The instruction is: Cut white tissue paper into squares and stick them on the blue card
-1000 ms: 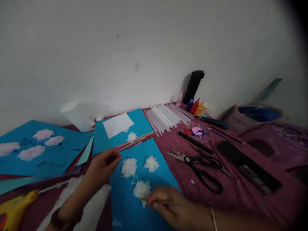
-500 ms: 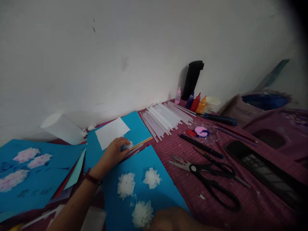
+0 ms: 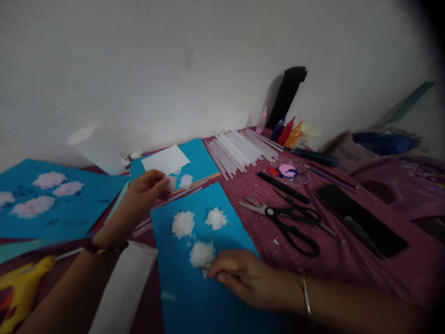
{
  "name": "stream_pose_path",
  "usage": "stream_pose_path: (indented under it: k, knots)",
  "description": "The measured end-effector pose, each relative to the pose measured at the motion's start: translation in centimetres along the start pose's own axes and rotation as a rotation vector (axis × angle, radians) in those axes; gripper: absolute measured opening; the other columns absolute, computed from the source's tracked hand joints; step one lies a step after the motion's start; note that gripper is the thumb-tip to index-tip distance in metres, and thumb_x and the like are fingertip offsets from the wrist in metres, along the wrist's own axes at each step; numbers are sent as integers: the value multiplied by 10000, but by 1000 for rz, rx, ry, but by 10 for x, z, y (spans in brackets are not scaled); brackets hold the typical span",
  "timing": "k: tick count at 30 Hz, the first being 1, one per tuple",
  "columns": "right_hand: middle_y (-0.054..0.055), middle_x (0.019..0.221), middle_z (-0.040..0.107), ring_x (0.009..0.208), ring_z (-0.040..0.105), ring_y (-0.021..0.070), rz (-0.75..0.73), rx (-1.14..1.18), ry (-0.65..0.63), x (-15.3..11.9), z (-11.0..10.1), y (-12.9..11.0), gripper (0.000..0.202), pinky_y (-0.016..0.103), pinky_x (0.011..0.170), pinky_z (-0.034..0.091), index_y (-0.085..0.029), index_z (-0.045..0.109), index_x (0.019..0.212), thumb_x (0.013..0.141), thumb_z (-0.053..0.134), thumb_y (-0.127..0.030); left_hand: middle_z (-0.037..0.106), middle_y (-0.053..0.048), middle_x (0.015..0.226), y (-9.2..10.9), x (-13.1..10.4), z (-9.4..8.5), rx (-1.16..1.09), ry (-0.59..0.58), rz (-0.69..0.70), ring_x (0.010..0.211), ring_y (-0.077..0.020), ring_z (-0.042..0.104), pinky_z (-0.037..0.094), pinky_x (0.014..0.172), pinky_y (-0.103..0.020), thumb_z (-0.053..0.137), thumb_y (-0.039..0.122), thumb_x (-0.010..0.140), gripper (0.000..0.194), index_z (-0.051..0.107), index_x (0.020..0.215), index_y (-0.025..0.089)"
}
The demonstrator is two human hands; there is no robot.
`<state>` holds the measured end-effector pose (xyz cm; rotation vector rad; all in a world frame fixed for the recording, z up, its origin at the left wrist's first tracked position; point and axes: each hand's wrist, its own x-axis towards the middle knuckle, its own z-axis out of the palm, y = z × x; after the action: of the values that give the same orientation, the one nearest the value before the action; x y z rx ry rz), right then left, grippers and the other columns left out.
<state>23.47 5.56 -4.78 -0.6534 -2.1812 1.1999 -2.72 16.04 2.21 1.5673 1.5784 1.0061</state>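
My left hand (image 3: 150, 189) pinches a small white paper piece (image 3: 171, 183) above the back blue sheet (image 3: 203, 160). On that sheet lie a white paper sheet (image 3: 165, 159) and a small white paper scrap (image 3: 186, 181). My right hand (image 3: 248, 279) is closed in a pinch at the lowest of three ruffled white paper flowers (image 3: 202, 254). A thin tip shows at its fingers, too small to name. All three flowers sit on the near blue sheet (image 3: 194, 306).
Black-handled scissors (image 3: 292, 222), a black pen (image 3: 283, 187) and a dark phone (image 3: 361, 220) lie to the right. White paper strips (image 3: 239, 150) and paint bottles (image 3: 285, 132) are behind. At left are a yellow glue gun (image 3: 26, 287) and a blue sheet with pinkish flowers (image 3: 69, 213).
My left hand has drawn back and left, lifting a white paper piece off the back sheet. My right hand has come fully into view beside the lowest flower. The camera view has shifted.
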Motion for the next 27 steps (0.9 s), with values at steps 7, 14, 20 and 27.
stream_pose_path:
  k: [7,14,20,27]
  knots:
    - [28,851,640,751,592,119,91,73,-1,-5,1,-2,235,243,704,490,-173,635,1027,943,419,-215,541,48,592,-9,-94,-6,49,-583,-172,526,-109,513,422,509,-219,605,344,802,158,581,758,194]
    - [16,801,603,619,536,88,166,243,73,-3,4,4,249,215,582,466,-139,646,988,950,449,-287,609,-8,783,-13,-107,15,268,-772,103,696,-140,566,437,648,-241,539,225,810,166,665,705,201]
    - [14,804,588,590,528,77,175,290,86,-2,2,0,260,215,566,467,-131,644,925,946,460,-313,601,7,689,-22,-118,42,268,-627,142,594,-124,544,421,573,-231,536,193,752,145,671,802,209]
    - [14,786,581,578,526,78,156,269,105,-3,1,-1,244,216,563,466,-133,624,864,944,450,-285,564,28,643,-38,-123,50,266,-446,-2,601,-151,564,450,579,-260,583,257,710,98,561,793,210]
